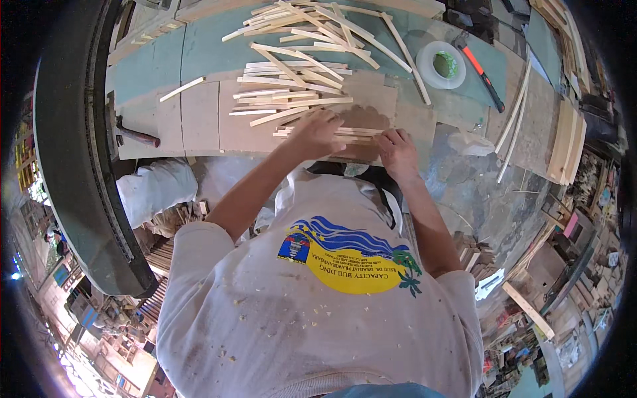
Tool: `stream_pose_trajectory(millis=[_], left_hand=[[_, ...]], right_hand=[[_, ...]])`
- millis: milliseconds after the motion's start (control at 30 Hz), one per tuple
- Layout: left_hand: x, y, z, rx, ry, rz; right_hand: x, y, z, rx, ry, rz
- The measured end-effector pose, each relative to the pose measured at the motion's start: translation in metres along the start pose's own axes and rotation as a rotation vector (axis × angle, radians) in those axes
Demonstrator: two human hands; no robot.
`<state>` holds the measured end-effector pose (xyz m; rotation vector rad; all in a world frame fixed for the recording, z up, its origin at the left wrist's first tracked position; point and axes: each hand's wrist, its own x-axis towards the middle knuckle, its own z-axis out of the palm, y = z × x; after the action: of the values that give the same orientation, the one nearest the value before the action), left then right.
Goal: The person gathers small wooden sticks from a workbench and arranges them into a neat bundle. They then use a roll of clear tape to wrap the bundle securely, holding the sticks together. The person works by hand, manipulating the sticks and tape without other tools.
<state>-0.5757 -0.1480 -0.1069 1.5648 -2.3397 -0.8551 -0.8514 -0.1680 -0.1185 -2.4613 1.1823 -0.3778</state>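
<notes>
Several thin, pale wooden sticks [358, 133] lie side by side near the front edge of the workbench. My left hand [317, 137] curves over their middle, fingers bent and thumb toward me, with the sticks passing beneath and between. At their right ends is my right hand [398, 151], its fingers bent and pressed against the stick ends. The exact grip of the fingertips is partly hidden by both hands. Just beyond, a loose pile of similar sticks [292, 99] lies on a brown board [229, 136], with some crossing at angles.
A larger heap of sticks [318, 30] spreads farther back. To its right are a roll of clear tape [442, 65] and a hammer [479, 69] with a red and black handle. A curved dark-handled tool [138, 135] lies left. A dark machine column [83, 152] stands at far left.
</notes>
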Motion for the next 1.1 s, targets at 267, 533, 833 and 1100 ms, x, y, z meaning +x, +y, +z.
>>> stream_pose_trajectory(millis=[267,533,833,1100], left_hand=[[-0.008,0.002,0.028,0.122,0.206,0.035],[-0.007,0.002,0.026,0.149,0.146,0.019],[-0.01,0.002,0.028,0.181,0.144,0.017],[-0.009,0.0,0.029,0.233,0.148,0.024]], right_hand=[[0.009,-0.006,-0.003,-0.009,-0.07,0.057],[0.015,-0.002,-0.002,-0.03,-0.113,0.057],[0.014,0.004,0.001,-0.013,-0.115,0.044],[0.013,0.004,0.002,-0.003,-0.149,0.086]])
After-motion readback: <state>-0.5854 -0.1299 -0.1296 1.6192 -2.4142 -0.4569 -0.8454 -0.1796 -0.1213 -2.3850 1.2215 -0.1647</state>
